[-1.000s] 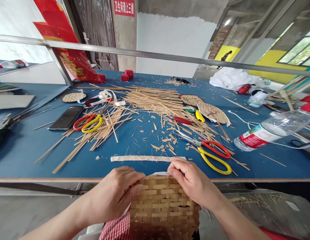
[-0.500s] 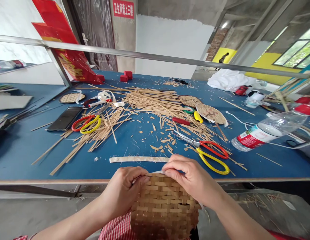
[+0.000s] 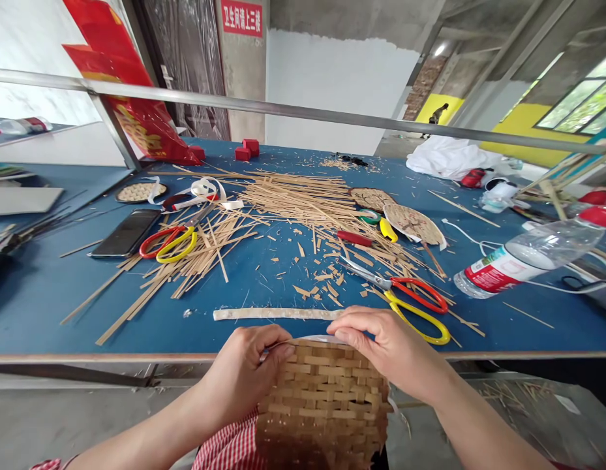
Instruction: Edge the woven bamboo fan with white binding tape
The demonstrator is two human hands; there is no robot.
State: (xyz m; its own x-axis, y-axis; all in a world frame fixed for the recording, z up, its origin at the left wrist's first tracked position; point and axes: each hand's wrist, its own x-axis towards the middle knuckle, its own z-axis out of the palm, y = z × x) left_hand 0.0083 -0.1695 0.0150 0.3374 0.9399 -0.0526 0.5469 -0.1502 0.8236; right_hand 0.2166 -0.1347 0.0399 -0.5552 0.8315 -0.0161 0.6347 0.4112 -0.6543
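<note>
A woven bamboo panel [image 3: 327,398] stands tilted up between my hands, below the table's front edge. Along its curved top edge runs a narrow white strip [image 3: 315,339]. My left hand [image 3: 251,365] pinches the panel's upper left corner, thumb in front. My right hand [image 3: 376,339] is closed on the top edge toward the right, thumb and fingers over the white strip. A loose end of the strip hangs by the panel's right side. Just beyond my hands a pale flat band [image 3: 273,314] lies on the table, its right end meeting my right fingers.
On the blue table [image 3: 151,313] lie bamboo strips [image 3: 297,196] and scraps. Scissors [image 3: 415,307] rest at right, other scissors [image 3: 170,243] at left beside a phone [image 3: 126,233]. A plastic bottle [image 3: 528,254] leans at right. Two fan-shaped pieces [image 3: 413,224] lie behind. A metal rail [image 3: 303,112] crosses the back.
My right hand has slid a little to the right along the panel's top edge, exposing more white strip. My left hand keeps its pinch at the left corner.
</note>
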